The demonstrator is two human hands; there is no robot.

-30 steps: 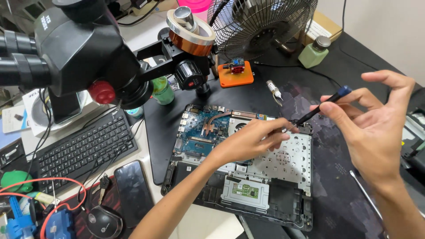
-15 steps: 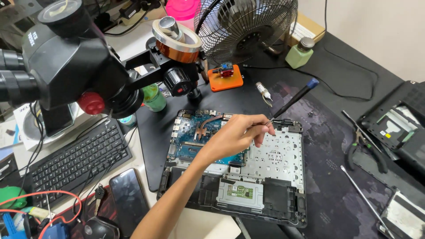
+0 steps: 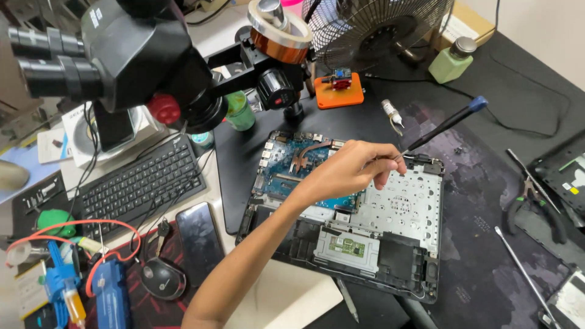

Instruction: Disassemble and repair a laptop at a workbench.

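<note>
Left hand alone over the opened laptop chassis; fingers closed round the lower end of a black screwdriver with a blue cap. The shaft slants up and to the right, its tip down near the chassis's upper right corner (tip itself hidden behind the fingers).

Change since 1 s ago: the right hand, which then pinched the blue end of the tool, has gone out of view; its grip cannot be told. The left hand now steadies the driver by itself, so I judge the work at that corner has passed to 1 hand.

Blue circuit board lies exposed under the wrist. Microscope head hangs at upper left, fan behind, black keyboard and phone to the left. Pliers lie well apart at right.
</note>
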